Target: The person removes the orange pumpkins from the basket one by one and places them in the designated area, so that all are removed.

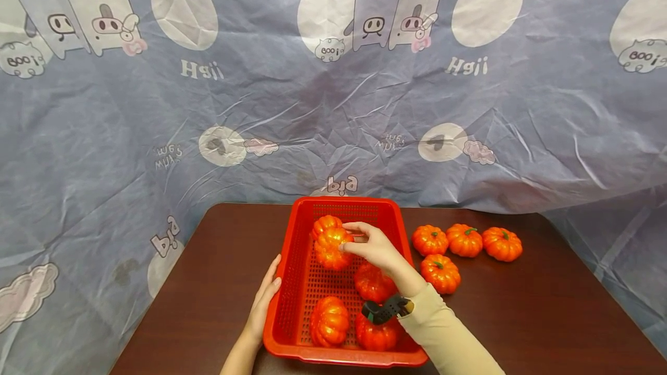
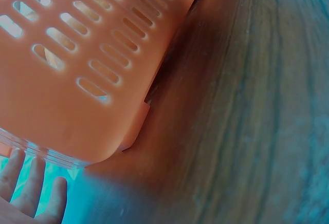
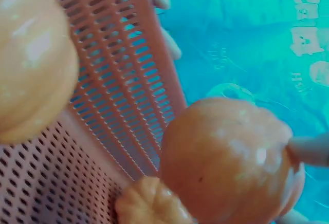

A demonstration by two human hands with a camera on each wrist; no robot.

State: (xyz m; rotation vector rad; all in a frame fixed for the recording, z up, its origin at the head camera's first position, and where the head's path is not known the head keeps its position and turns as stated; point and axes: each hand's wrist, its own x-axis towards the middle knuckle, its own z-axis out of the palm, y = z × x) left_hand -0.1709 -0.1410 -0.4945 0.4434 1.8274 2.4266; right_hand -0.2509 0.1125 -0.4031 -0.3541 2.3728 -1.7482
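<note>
A red plastic basket (image 1: 346, 356) with slotted walls stands on the table. My right hand (image 1: 376, 249) reaches over its right side and pinches an orange toy pumpkin (image 1: 331, 249) between thumb and fingers. In the right wrist view that pumpkin (image 3: 226, 162) hangs above a smaller-looking pumpkin (image 3: 150, 203) at the basket's far end. My left hand (image 1: 262, 304) rests against the basket's left side with fingers extended. In the left wrist view its fingers (image 2: 36, 183) show at the basket's edge. More pumpkins lie inside, one at the near left (image 1: 329, 322).
Right of the basket, several pumpkins (image 1: 465, 240) with green stems sit on the dark brown table (image 1: 219, 271). Behind the table hangs a grey-blue cloth (image 1: 323, 109) with cartoon prints. A black wrist camera (image 1: 385, 309) sits on the right wrist.
</note>
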